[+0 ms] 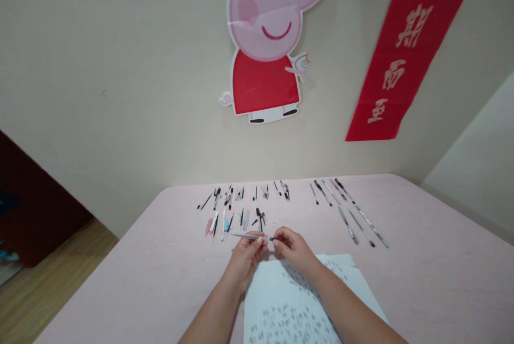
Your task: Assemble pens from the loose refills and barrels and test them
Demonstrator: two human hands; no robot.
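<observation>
Between my two hands a slim pen [243, 235] with a clear barrel and a dark end lies nearly level, just above the table. My left hand [248, 256] pinches its barrel between thumb and fingers. The fingers of my right hand [295, 248] are closed at the pen's dark right end; whether a cap sits there is too small to tell. Below both hands is a sheet of white paper [287, 312] covered in handwriting. Just beyond my hands lie pen parts, among them a black piece [259, 218].
Groups of taken-apart pens [228, 197] lie along the back left of the pink-covered table [160, 280]. Several whole pens [341, 194] lie slanted at the back right. Behind the table stands a wall with a cartoon pig cutout [265, 82] and a red banner [395, 76].
</observation>
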